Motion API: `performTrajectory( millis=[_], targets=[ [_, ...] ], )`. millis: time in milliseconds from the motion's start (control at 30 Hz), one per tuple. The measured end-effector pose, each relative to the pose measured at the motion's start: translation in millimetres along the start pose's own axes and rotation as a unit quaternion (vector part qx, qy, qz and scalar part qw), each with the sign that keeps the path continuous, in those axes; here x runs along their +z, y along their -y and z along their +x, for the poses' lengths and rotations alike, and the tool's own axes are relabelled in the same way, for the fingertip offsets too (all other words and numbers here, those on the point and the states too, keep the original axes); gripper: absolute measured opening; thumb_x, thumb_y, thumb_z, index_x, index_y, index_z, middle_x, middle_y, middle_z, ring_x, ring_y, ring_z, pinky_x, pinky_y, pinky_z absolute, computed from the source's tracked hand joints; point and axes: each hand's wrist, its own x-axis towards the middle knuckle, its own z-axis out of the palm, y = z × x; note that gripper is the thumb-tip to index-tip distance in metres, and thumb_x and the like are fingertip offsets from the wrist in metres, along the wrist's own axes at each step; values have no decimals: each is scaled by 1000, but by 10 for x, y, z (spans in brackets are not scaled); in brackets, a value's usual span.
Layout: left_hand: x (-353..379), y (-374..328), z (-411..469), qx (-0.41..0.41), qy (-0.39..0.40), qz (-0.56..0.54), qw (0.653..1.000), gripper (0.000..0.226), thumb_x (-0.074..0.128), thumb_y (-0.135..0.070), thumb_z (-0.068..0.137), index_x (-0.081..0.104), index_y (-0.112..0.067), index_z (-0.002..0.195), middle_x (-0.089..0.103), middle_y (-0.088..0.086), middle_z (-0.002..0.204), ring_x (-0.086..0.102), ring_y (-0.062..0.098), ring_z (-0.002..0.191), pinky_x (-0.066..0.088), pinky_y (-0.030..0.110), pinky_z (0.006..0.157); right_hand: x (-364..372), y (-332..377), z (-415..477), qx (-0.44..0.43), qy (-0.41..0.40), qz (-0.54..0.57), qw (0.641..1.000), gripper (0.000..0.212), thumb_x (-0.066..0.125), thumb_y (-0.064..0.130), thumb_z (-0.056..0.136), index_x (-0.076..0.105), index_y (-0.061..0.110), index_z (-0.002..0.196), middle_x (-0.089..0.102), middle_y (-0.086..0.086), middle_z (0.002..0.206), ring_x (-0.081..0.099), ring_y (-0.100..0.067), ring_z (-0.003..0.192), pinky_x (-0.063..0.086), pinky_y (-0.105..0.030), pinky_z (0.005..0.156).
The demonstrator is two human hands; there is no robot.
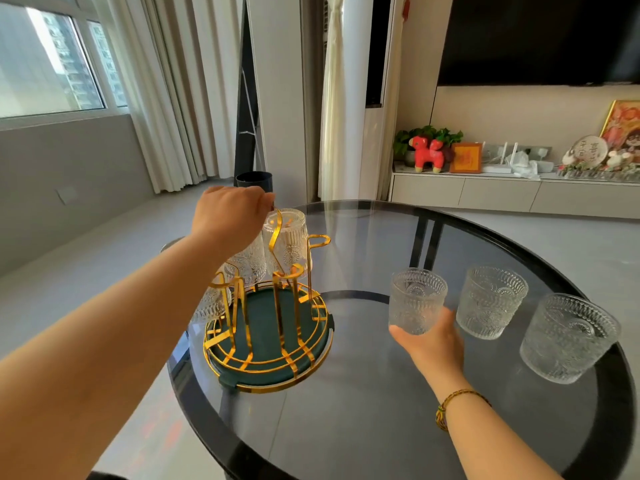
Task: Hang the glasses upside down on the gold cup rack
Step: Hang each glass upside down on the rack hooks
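**Glasses and gold rack on a round glass table**

A bright living room with pale curtains, a grey floor and a low media cabinet surrounds a round smoked-glass table (398, 393) with a black rim.

The left hand's fingers (258, 199) are pinched closed around the top of the gold cup rack (277, 306), at its handle; the left hand (227, 216) sits above the hung glasses. The right hand's fingers are curled partly closed around the base of an upright glass (417, 299), and the right hand (434, 341) wears a beaded bracelet (450, 407) at the wrist.

The rack stands near the table's left edge: shiny gold wire prongs rising from a round dark green tray. Three clear embossed glasses hang on it upside down, one of them (285, 240) topmost. Two more embossed tumblers stand upright toward the right edge, the middle glass (491, 301) just beside the held one and the far-right glass (568, 337) close to the rim.
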Motion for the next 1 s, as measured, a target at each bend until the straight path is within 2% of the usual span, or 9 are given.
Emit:
performTrajectory(
  millis=[167,300,433,500,567,667,767,900,1000],
  targets=[
    [1,175,56,40,2,-38,998,36,34,-28,95,65,-11,87,69,13,102,51,30,110,19,41,106,-72,-69,-126,-8,41,66,997,67,76,27,60,37,22,114,47,4,104,48,-19,90,39,-31,70],
    [-4,218,59,65,26,-26,997,31,35,-29,94,64,-18,97,64,5,113,38,26,124,5,44,112,-130,-79,-170,-18,59,117,991,65,76,18,61,40,19,114,51,-2,109,52,-22,97,44,-34,75],
    [-38,233,-15,46,47,-55,996,32,31,-29,95,53,-25,118,51,2,133,25,23,135,-4,44,112,-214,-26,-213,0,89,180,980,53,71,10,68,42,17,112,53,-2,105,52,-16,89,40,-26,69],
    [-69,237,-125,24,32,-115,993,32,33,-23,95,49,-21,123,48,5,137,28,24,134,4,44,113,-298,36,-210,-1,124,199,972,48,68,9,71,43,16,111,53,-1,103,52,-10,88,39,-23,68],
    [-115,232,-293,-2,-3,-176,984,30,39,-16,93,51,-17,121,50,9,135,36,28,129,17,46,110,-394,127,-192,-14,148,197,969,47,68,9,72,42,15,112,54,1,101,52,-8,88,39,-21,66],
    [-199,181,-606,-19,-59,-221,973,27,47,-13,90,56,-12,115,53,13,130,43,33,123,31,50,102,-555,358,-141,-41,143,184,972,43,68,12,72,42,23,104,51,10,93,49,-3,85,37,-21,63],
    [-246,75,-951,0,-101,-252,962,28,49,-17,84,61,-7,107,60,16,120,49,27,113,38,46,93,-680,632,-84,-72,138,195,968,40,68,11,71,44,24,101,54,4,97,53,-12,90,42,-26,71],
    [-117,-88,-1429,35,-85,-295,951,32,40,-23,81,66,-7,92,70,12,90,56,7,90,45,37,79,-756,975,-25,-119,144,173,967,40,70,17,69,44,27,98,54,6,96,53,-9,88,41,-22,68],
    [128,-123,-1711,16,-38,-284,958,22,49,-18,81,67,-11,91,70,8,90,63,16,89,46,34,78,-753,1233,16,-143,132,130,972,47,72,24,67,40,27,102,50,4,104,51,-12,93,39,-22,70]
  ],
)
